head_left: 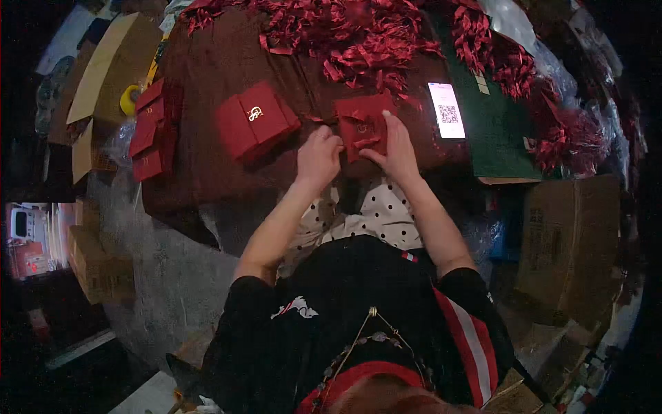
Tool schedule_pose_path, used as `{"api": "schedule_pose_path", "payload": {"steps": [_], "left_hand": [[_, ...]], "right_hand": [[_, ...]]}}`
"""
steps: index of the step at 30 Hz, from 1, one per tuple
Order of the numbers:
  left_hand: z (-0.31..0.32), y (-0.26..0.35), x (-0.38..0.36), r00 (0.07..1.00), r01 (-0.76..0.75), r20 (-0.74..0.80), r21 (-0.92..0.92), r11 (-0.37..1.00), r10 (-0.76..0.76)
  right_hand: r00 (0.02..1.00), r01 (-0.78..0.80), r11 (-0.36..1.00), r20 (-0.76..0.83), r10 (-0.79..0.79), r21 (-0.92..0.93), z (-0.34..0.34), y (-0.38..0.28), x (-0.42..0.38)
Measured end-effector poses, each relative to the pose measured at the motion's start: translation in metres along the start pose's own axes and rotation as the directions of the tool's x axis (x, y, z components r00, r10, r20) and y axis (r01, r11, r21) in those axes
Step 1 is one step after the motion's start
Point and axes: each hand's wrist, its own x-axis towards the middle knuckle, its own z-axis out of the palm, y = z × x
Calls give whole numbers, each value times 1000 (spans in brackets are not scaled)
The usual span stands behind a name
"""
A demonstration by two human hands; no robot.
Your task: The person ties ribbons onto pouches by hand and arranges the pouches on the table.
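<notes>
A small red pouch (360, 110) with a gold emblem lies on the dark red cloth in front of me, with ribbon-like strips across it. My right hand (398, 148) grips its right side, thumb on the front and fingers along the edge. At the pouch's lower left, my left hand (320, 160) is closed with fingers curled together; what they pinch is hidden. A thin red strip (314, 119) shows just above those fingers. Left of my hands sits a larger red box (258, 127) with a light emblem on its flap.
Crumpled red ribbons (352, 38) heap up at the back. A lit phone (448, 110) showing a QR code lies right of the pouch, beside a dark green panel (502, 131). More red packages (152, 131) line the left table edge. Cardboard boxes (569, 248) stand around.
</notes>
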Motion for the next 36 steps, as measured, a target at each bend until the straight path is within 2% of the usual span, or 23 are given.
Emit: {"api": "schedule_pose_path", "payload": {"steps": [2, 3, 5, 6, 9, 11, 13, 14, 15, 16, 17, 18, 20, 21, 24, 26, 27, 28, 30, 31, 32, 33, 36], "left_hand": [[-17, -12, -9, 997, 45, -74, 87, 995, -38], [-28, -19, -17, 990, 114, -93, 84, 990, -106], [-63, -22, -34, 972, 231, -88, 187, 955, -218], [-74, -29, -42, 953, 300, -79, 133, 945, -292], [-68, -18, -59, 978, 206, -35, 123, 971, -203], [-62, 8, -50, 992, 64, -114, 125, 990, -50], [-46, 22, -42, 994, -112, 6, 96, 989, 112], [-36, 24, -38, 987, -147, 79, 74, 986, 141], [-23, 21, -35, 974, -179, 149, 50, 983, 170], [-10, 11, -34, 954, -204, 247, 115, 972, 171], [1, 0, -36, 955, -211, 237, 121, 970, 178], [0, -1, -35, 955, -218, 231, 126, 968, 185], [-2, -1, -43, 958, -214, 214, 83, 973, 192], [-2, -1, -47, 958, -209, 212, 65, 976, 191], [-3, 0, -51, 962, -224, 175, 72, 972, 209], [0, 3, -56, 967, -236, 118, 95, 967, 225], [7, 2, -58, 971, -232, 87, 103, 967, 224], [16, -1, -59, 969, -244, 61, 108, 964, 239], [14, 4, -55, 965, -240, 135, 95, 966, 227], [16, 6, -56, 960, -280, 60, 156, 947, 273], [13, 7, -55, 952, -304, 91, 181, 935, 292], [9, 8, -54, 943, -328, 122, 205, 922, 308], [3, 8, -52, 913, -397, 188, 207, 894, 362]], "right_hand": [[995, -76, 994, 66, 81, -79, -7, 3, 0], [1000, 3, 996, 23, -1, -84, -7, 13, 0], [999, -16, 995, 40, 20, -101, -11, 11, 2], [997, -36, 992, 57, 43, -117, -11, 10, 3], [997, -40, 992, 60, 47, -118, -11, 10, 6], [996, -21, 993, 85, 32, -119, -13, 9, 9], [995, -1, 995, 99, 11, -103, -12, 5, 8], [995, 6, 1000, 99, -5, -14, -13, -1, 7], [987, -25, 1000, 156, 23, 14, -16, -5, 7], [976, -57, 998, 213, 47, 40, -21, -8, 11], [902, -354, 908, 339, 268, 223, -38, -22, 22], [965, -231, 967, 155, 213, 110, -35, -9, 27], [997, -61, 994, -61, 56, -92, -40, 19, 41], [999, -49, 984, -20, 46, -170, -48, 22, 53], [994, 69, 975, 95, -50, -211, -45, 18, 74], [971, 195, 980, 134, -197, 29, -21, 12, 84], [971, 167, 984, 162, -176, 68, -8, 0, 86], [954, 170, 985, 248, -169, 16, 2, -12, 87], [896, 154, 980, 436, -83, -130, 17, -36, 92], [875, 156, 978, 479, -72, -139, 26, -39, 93], [854, 159, 976, 517, -61, -147, 38, -36, 95], [868, 174, 971, 491, -73, -163, 50, -32, 98], [912, 66, 997, 408, -50, -27, 68, -18, 104]]}}
